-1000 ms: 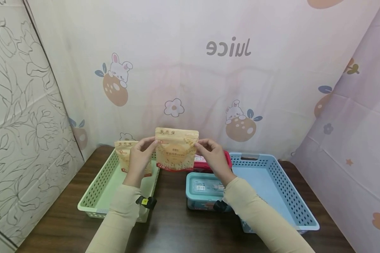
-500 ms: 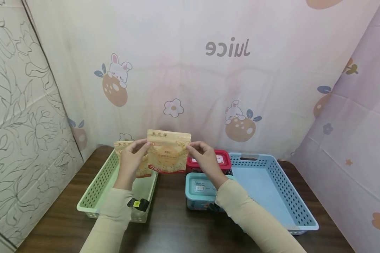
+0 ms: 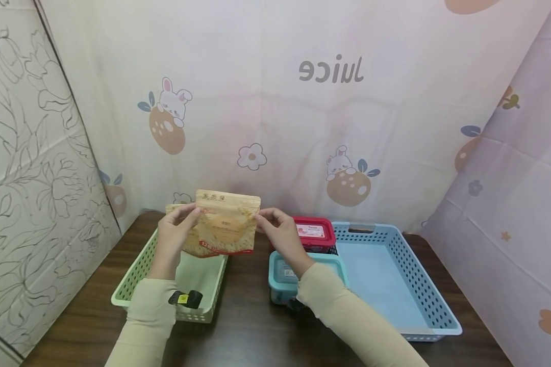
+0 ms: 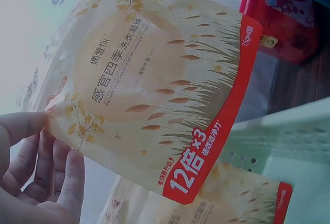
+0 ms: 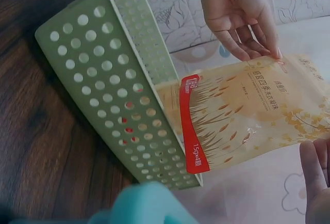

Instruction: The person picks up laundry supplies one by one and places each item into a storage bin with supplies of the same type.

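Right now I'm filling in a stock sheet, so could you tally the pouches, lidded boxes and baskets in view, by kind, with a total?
Pouches: 2 (held pouch, rear pouch)
Lidded boxes: 2 (red box, teal box)
Baskets: 2 (green basket, blue basket)
Total: 6

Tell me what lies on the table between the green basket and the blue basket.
In the head view, a red box and a turquoise box, both nearer the blue basket, with bare tabletop beside the green basket.
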Available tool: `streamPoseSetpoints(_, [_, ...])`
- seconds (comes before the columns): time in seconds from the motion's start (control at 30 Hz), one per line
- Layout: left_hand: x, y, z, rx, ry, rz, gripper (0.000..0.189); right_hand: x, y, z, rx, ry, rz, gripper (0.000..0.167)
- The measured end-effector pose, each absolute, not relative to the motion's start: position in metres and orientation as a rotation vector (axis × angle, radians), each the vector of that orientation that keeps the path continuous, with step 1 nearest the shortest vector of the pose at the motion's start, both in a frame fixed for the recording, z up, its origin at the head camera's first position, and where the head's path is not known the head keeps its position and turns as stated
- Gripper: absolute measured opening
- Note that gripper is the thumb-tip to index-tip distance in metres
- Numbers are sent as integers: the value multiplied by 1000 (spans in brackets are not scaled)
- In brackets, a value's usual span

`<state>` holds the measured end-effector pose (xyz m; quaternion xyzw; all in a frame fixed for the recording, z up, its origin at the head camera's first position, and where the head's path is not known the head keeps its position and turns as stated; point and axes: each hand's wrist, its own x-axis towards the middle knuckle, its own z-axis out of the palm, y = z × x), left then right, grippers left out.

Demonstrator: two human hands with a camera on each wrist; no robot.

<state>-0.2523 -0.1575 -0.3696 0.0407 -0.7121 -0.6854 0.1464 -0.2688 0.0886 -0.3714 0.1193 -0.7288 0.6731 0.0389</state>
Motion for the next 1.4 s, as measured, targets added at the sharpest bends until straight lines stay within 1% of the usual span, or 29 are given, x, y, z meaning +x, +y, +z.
streamPoseSetpoints(0.33, [-245, -176, -369, 198, -2035, -1958, 48, -263, 66, -372, 482, -2190, 2084, 26])
streamPoseSetpoints(0.57, [-242, -190, -375, 237, -2008, -1960, 48, -260, 51, -374, 490, -2193, 2137, 23])
streamPoseSetpoints(0.73, [-239, -198, -378, 252, -2003, -1955, 49, -246, 41, -364, 482, -2153, 2168, 20])
streamPoseSetpoints(0.87, [-237, -203, -379, 259, -2000, -1959, 50, -241, 34, -364, 452, -2103, 2199, 20])
streamPoseSetpoints(1.03, [-235, -206, -380, 260, -1932, -2009, 47, -250, 27, -375, 416, -2127, 2198, 18])
streamPoseSetpoints(1.2, [-231, -210, -381, 265, -1901, -2028, 46, -261, 21, -389, 487, -2111, 2185, 19])
streamPoseSetpoints(1.4, [-229, -221, -383, 246, -1943, -2005, 46, -265, 15, -393, 541, -2114, 2161, 20])
